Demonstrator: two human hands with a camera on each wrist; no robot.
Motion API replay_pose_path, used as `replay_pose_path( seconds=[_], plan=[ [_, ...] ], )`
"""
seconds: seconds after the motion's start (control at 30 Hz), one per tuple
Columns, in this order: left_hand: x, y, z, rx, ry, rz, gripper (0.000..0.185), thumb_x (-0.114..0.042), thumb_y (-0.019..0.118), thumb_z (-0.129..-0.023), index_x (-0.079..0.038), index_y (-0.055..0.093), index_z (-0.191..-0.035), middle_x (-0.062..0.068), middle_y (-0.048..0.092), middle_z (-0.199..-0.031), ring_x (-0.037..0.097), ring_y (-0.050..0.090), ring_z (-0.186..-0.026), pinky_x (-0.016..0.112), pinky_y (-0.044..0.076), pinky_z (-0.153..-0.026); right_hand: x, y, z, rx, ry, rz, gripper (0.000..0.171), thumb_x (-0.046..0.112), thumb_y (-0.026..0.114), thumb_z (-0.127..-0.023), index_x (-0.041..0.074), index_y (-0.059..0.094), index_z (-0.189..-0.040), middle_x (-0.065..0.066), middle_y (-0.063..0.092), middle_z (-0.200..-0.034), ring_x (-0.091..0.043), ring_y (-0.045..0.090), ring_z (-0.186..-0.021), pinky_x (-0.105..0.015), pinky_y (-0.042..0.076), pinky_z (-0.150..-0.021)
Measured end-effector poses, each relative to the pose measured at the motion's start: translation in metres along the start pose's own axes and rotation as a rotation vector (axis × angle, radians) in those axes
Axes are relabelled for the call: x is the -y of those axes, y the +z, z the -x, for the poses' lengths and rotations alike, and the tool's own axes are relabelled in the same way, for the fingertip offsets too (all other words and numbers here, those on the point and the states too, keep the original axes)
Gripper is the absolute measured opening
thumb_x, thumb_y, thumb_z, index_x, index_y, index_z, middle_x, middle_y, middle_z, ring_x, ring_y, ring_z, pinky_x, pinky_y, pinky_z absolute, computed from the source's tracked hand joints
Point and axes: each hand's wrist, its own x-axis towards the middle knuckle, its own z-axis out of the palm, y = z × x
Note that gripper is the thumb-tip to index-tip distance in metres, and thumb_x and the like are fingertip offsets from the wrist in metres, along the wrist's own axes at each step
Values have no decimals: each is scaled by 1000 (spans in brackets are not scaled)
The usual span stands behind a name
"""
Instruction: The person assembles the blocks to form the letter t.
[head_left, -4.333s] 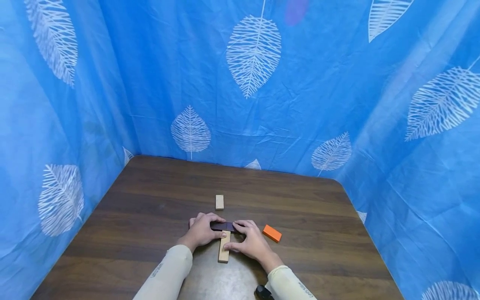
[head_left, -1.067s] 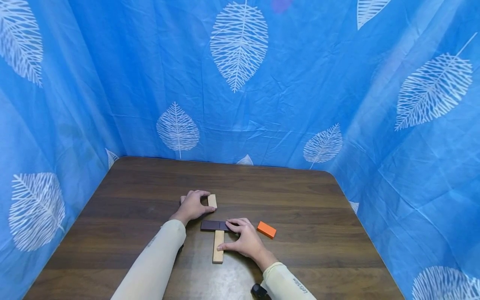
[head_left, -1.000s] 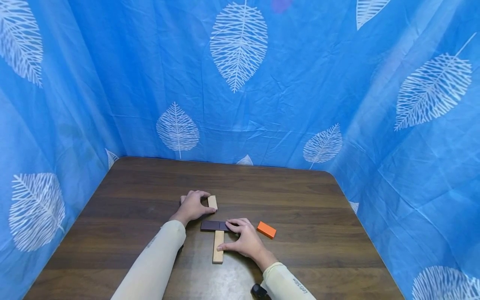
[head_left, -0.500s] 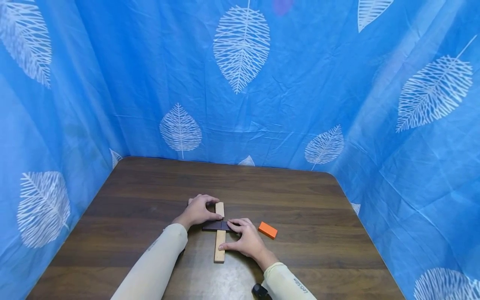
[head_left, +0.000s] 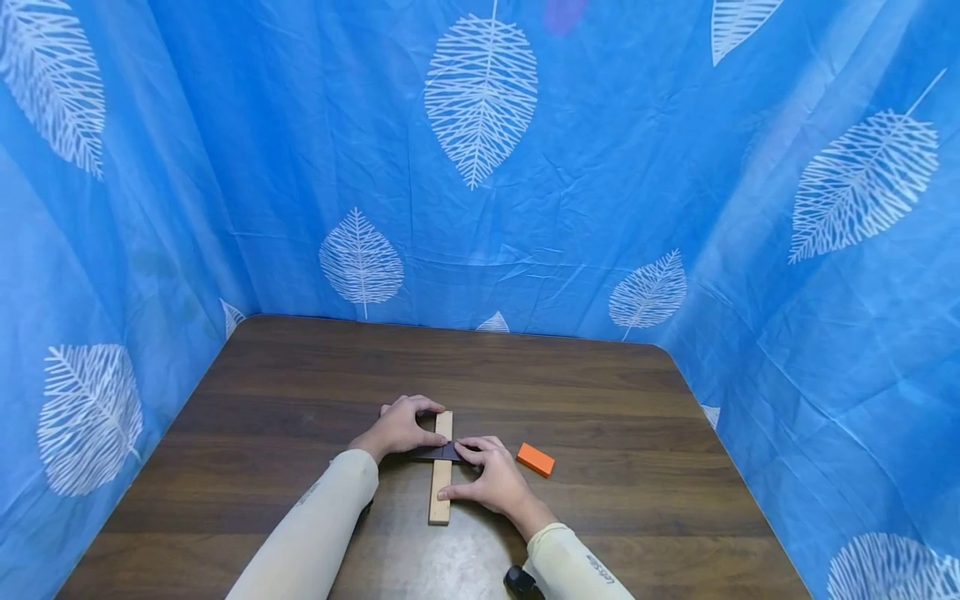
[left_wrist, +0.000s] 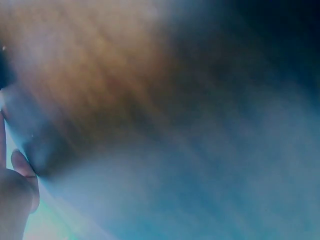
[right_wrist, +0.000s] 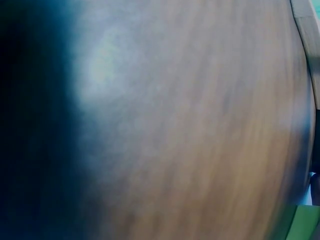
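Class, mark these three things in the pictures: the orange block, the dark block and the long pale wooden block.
orange block [head_left: 536, 459], head view, middle of its top face
dark block [head_left: 438, 453], head view, visible strip between the hands
long pale wooden block [head_left: 439, 498], head view, its near half
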Motion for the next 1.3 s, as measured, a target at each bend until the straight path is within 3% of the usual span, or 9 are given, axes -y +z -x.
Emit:
replay_pose_path(
  seconds=[0.33, 0.6, 0.73, 0.97, 1.07, 1.3],
  plan=[
    [-2, 2, 1, -6, -4, -30, 42, -41, 76, -77, -30, 66, -116, -6, 62, -125, 21, 48, -120, 57, 23, -102, -2, 0, 0, 3, -4, -8, 87, 70, 71, -62, 17, 59, -129, 4, 58, -132, -19, 49, -122, -42, 43, -99],
    [-2, 2, 5, 7, 58, -78, 46, -44, 72, -79, -29, 62, -121, -4, 59, -129, 22, 47, -122, 56, 26, -101, -3, 0, 1, 26, 33, -12, 89, 72, 70, -61, 19, 58, -130, 7, 56, -134, -17, 47, -123, -41, 42, -100],
    [-1, -1, 11, 32, 84, -91, 52, -53, 73, -75, -33, 61, -121, -5, 56, -129, 23, 45, -122, 58, 25, -99, -1, 0, 1, 35, 32, -9, 88, 73, 69, -61, 20, 57, -131, 7, 56, -134, -17, 47, -123, -41, 42, -100],
    [2, -3, 22, 131, 191, -157, 66, -68, 74, -62, -37, 61, -119, -11, 58, -120, 15, 46, -109, 46, 27, -88, -2, 0, 1, 3, 24, 3, 90, 73, 70, -59, 18, 58, -130, 8, 57, -132, -15, 49, -121, -40, 42, -99],
    [1, -3, 24, 133, 223, -176, 66, -66, 75, -62, -36, 62, -119, -10, 59, -119, 14, 46, -108, 44, 27, -85, -2, 0, 1, 2, 36, -3, 91, 73, 71, -59, 19, 57, -131, 8, 56, -133, -14, 48, -121, -40, 42, -100],
    [4, 0, 28, 115, 211, -193, 70, -65, 76, -61, -36, 60, -123, -10, 60, -121, 14, 46, -109, 43, 28, -85, 0, 0, 1, 20, 44, 2, 90, 74, 70, -60, 20, 57, -131, 8, 54, -134, -16, 46, -123, -41, 41, -101]
  ],
)
